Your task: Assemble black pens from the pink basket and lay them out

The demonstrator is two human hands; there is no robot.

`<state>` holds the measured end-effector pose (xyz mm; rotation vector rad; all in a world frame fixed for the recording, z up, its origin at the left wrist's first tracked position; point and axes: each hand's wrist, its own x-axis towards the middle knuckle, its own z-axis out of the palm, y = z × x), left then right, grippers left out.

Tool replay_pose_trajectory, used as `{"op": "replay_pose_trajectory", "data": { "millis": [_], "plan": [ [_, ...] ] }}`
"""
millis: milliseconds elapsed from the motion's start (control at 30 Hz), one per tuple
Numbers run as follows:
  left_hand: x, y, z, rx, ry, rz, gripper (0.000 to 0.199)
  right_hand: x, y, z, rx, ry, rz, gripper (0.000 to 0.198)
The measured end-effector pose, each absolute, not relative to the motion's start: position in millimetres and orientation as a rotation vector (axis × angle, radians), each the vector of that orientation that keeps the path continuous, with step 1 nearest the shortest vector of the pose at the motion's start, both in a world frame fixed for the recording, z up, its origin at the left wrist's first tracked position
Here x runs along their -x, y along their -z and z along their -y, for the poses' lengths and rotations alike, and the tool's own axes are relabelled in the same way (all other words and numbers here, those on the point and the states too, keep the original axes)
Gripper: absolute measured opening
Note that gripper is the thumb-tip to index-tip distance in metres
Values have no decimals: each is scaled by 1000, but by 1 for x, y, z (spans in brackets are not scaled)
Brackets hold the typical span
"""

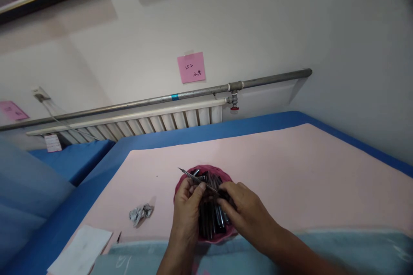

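My left hand pinches a thin, dark pen between thumb and fingers. Its fine pointed tip sticks out to the upper left. Around the pen's other end, my right hand is closed, and its fingers hide that end. Below both hands stands a dark pink basket with a wavy rim. Many dark, shiny pens lie packed inside it. My hands cover part of the basket and its contents.
On the pink table cover lie crumpled foil, a white sheet and a small dark pointed piece. A light blue cloth runs along the near edge. Behind are a radiator and a metal pipe.
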<state>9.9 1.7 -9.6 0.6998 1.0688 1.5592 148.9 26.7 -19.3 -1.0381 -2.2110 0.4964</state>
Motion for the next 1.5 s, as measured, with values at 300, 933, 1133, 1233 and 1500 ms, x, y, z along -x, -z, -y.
{"op": "replay_pose_trajectory", "data": {
  "millis": [300,933,1133,1233,1500],
  "plan": [
    [-4,15,-2,-850,-1559,-1121,15,-148,21,-26,1054,-510,2267,11],
    [66,28,-18,-1130,-1458,-2023,23,-160,16,-48,1208,-825,1848,16],
    [54,23,-14,-1725,-1166,-2071,17,-161,21,-50,1224,-813,1852,16],
    [50,18,-11,-1927,-1014,-2063,15,-162,22,-50,1228,-818,1865,17],
    [45,24,-10,-2116,-826,-1992,15,-161,24,-51,1215,-817,1862,17]
  ]
}}
